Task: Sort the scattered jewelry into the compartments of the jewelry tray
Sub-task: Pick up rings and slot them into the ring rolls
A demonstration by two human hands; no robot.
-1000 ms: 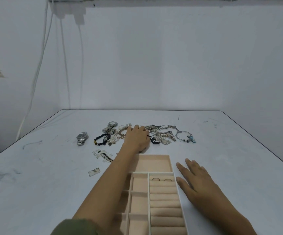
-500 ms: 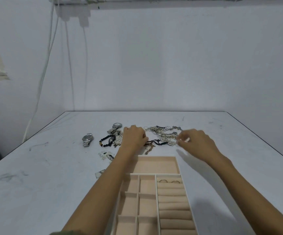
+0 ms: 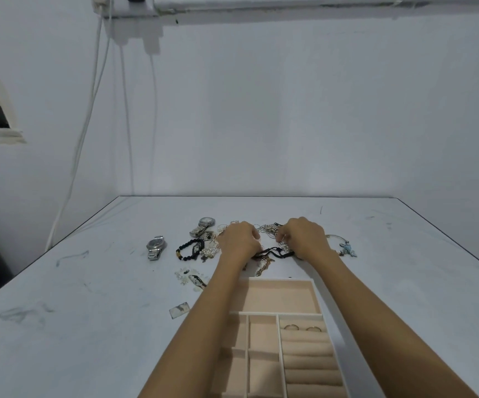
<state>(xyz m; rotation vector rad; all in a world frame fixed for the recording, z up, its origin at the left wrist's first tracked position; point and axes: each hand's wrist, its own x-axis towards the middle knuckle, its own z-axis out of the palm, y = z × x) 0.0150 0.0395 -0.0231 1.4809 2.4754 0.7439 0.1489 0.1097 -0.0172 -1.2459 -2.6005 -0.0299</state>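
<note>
On the white table (image 3: 89, 311) beyond the jewelry tray (image 3: 317, 297), tangled chains (image 3: 270, 228) lay between my left hand (image 3: 238, 239) and right hand (image 3: 304, 239), both curled, pinching or not I couldn't tell.

Dim bluish light, soft shadows, wide-angle bowing

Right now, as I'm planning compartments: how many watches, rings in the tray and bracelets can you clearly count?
Watches: 2
Rings, in the tray: 2
Black bead bracelet: 1
Bangle with blue charm: 1
Total: 6; the tangled chains cannot be counted.
</note>
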